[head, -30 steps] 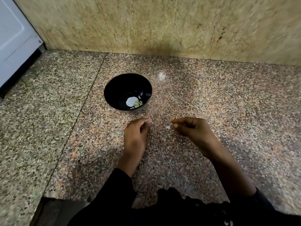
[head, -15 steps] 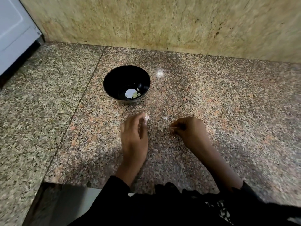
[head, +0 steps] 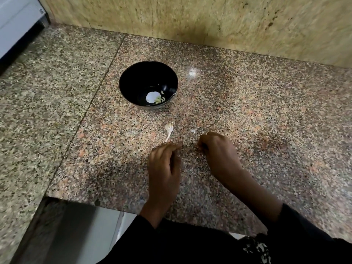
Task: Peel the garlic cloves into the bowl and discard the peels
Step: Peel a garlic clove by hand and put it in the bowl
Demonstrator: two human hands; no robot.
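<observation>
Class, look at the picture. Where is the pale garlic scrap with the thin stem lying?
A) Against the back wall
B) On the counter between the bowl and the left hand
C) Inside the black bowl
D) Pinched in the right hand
B: the garlic scrap lies on the bare counter, on the near side of the bowl, just beyond the fingertips of the left hand.

One round black glossy bowl [head: 148,82] stands on the speckled granite table [head: 247,115]. One pale papery garlic stem piece [head: 169,130] lies on the table, with one small white peel scrap [head: 193,131] near it. Two bare hands are there: left hand [head: 163,164], right hand [head: 219,151].
</observation>
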